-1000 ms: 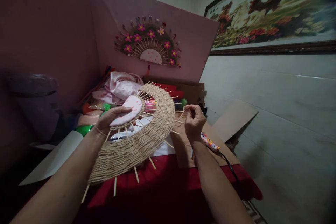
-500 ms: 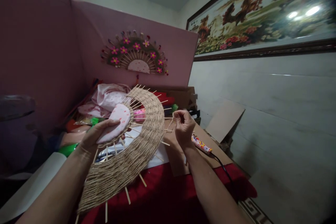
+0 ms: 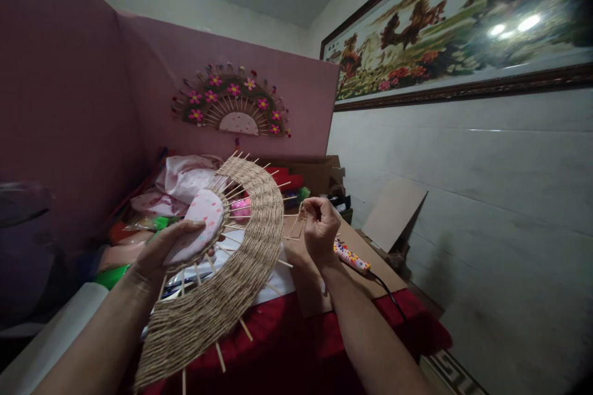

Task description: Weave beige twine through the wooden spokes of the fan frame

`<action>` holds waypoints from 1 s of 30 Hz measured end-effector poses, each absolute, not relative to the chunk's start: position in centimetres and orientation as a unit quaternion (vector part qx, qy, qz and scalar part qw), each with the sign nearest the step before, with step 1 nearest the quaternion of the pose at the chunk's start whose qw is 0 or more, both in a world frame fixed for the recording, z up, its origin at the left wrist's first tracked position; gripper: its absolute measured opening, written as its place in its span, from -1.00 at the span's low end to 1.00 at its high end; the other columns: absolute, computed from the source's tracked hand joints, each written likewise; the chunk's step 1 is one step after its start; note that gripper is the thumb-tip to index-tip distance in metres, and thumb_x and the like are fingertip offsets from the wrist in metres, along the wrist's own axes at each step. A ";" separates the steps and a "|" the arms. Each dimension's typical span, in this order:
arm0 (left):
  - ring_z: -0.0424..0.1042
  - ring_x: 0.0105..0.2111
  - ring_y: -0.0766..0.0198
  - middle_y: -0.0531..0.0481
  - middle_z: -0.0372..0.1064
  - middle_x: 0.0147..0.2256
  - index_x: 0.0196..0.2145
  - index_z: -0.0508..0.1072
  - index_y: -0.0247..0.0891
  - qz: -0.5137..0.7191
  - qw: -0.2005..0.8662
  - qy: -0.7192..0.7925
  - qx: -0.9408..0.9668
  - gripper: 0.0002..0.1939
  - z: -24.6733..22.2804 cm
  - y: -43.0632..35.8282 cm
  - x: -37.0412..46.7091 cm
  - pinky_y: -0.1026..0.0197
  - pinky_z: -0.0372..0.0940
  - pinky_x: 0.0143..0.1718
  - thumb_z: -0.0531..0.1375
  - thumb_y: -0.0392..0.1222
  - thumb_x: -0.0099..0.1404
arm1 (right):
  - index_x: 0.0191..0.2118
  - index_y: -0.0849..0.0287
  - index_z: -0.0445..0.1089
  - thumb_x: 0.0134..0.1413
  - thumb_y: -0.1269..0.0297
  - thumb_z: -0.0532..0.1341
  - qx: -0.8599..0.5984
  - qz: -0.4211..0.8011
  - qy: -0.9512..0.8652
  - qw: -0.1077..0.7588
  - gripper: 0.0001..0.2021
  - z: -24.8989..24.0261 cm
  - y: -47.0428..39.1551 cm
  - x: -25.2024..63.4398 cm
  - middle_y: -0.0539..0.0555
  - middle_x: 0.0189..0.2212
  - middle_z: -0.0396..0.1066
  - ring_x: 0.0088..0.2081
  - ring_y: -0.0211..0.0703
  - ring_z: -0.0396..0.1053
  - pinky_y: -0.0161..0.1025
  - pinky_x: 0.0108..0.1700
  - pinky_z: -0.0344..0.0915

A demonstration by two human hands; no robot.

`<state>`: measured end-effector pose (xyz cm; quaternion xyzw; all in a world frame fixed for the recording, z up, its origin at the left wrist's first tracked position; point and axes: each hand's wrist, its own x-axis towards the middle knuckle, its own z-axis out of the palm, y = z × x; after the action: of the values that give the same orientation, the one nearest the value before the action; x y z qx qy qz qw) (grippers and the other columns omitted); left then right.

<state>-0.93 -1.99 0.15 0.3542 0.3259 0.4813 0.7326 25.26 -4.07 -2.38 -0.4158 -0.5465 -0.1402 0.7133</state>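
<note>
A half-round fan (image 3: 250,259) of thin wooden sticks and woven twine is tilted in front of me. At its centre is a padded half-disc (image 3: 199,228) in white cloth with pink marks. My left hand (image 3: 178,241) is closed on that half-disc, thumb on top and fingers underneath. Beyond the woven band several stick ends jut out. My right hand (image 3: 319,225), to the right of the fan, pinches a loose end of twine (image 3: 299,219) that runs toward the outer sticks.
A flower-patterned glue gun (image 3: 352,256) with a black cord lies on a cardboard sheet (image 3: 301,284) over a red cloth (image 3: 287,345). Crumpled pink fabric (image 3: 185,176) and coloured materials are heaped behind. A finished flowered fan (image 3: 236,102) hangs on the pink panel.
The camera view has shifted slightly, so the whole scene sits a little left and lower. The left hand keeps its hold on the fan and the right hand still pinches the twine.
</note>
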 end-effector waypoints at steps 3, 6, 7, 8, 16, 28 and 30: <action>0.45 -0.63 0.16 -0.24 0.47 -0.54 -0.24 0.38 -0.56 0.485 0.707 0.336 0.390 -0.76 0.0 -2.0 -1.0 0.22 0.39 -0.59 0.02 -0.47 0.13 | -0.39 0.16 0.30 0.12 0.28 0.09 -0.410 -0.142 -0.541 0.720 -0.88 -2.4 -4.0 25.3 -0.04 -0.52 0.31 -0.47 -0.28 0.26 -0.32 -0.37 0.19; 0.45 -0.62 0.16 -0.24 0.48 -0.53 -0.22 0.37 -0.57 0.485 0.703 0.346 0.389 -0.74 -0.1 -2.0 -1.1 0.23 0.40 -0.59 0.03 -0.46 0.12 | -0.40 0.16 0.29 0.13 0.28 0.08 -0.405 -0.141 -0.546 0.720 -0.88 -2.4 -4.1 25.2 -0.03 -0.51 0.30 -0.47 -0.28 0.25 -0.31 -0.37 0.19; 0.44 -0.63 0.17 -0.24 0.47 -0.54 -0.23 0.37 -0.57 0.482 0.703 0.348 0.390 -0.75 -0.1 -2.0 -1.1 0.23 0.39 -0.60 0.03 -0.46 0.12 | -0.40 0.16 0.29 0.13 0.29 0.08 -0.406 -0.139 -0.550 0.716 -0.87 -2.4 -4.1 25.2 -0.03 -0.51 0.30 -0.46 -0.27 0.25 -0.31 -0.36 0.20; 0.43 -0.65 0.17 -0.24 0.46 -0.56 -0.25 0.37 -0.57 0.479 0.704 0.348 0.392 -0.76 -0.1 -2.0 -1.1 0.24 0.39 -0.63 0.02 -0.46 0.13 | -0.40 0.16 0.29 0.13 0.29 0.08 -0.408 -0.137 -0.555 0.712 -0.87 -2.4 -4.2 25.2 -0.02 -0.51 0.30 -0.46 -0.27 0.26 -0.31 -0.36 0.20; 0.44 -0.63 0.17 -0.22 0.49 -0.49 -0.28 0.40 -0.52 0.473 0.709 0.312 0.419 -0.77 0.0 -2.1 -0.9 0.19 0.39 -0.64 0.03 -0.49 0.11 | -0.40 0.16 0.31 0.12 0.26 0.10 -0.427 -0.149 -0.566 0.690 -0.87 -2.7 -4.0 25.1 -0.02 -0.50 0.33 -0.47 -0.27 0.26 -0.32 -0.39 0.18; 0.44 -0.64 0.17 -0.24 0.47 -0.54 -0.32 0.40 -0.54 0.470 0.704 0.306 0.435 -0.79 -0.1 -2.1 -1.1 0.19 0.39 -0.63 0.00 -0.46 0.15 | -0.41 0.17 0.32 0.10 0.27 0.11 -0.443 -0.133 -0.576 0.674 -0.87 -3.1 -3.6 24.9 0.00 -0.49 0.36 -0.46 -0.25 0.29 -0.31 -0.38 0.19; 0.43 -0.65 0.16 -0.25 0.46 -0.55 -0.34 0.40 -0.53 0.468 0.708 0.306 0.431 -0.78 0.0 -2.1 -1.1 0.20 0.38 -0.65 -0.02 -0.46 0.16 | -0.40 0.18 0.32 0.09 0.27 0.11 -0.438 -0.125 -0.584 0.672 -0.88 -3.2 -3.5 24.9 0.00 -0.50 0.35 -0.45 -0.25 0.29 -0.31 -0.38 0.19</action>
<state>-1.07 -2.13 -0.05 0.4305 0.3059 0.4685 0.7082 24.88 -3.51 -3.21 -0.4382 -0.5840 -0.1251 0.6718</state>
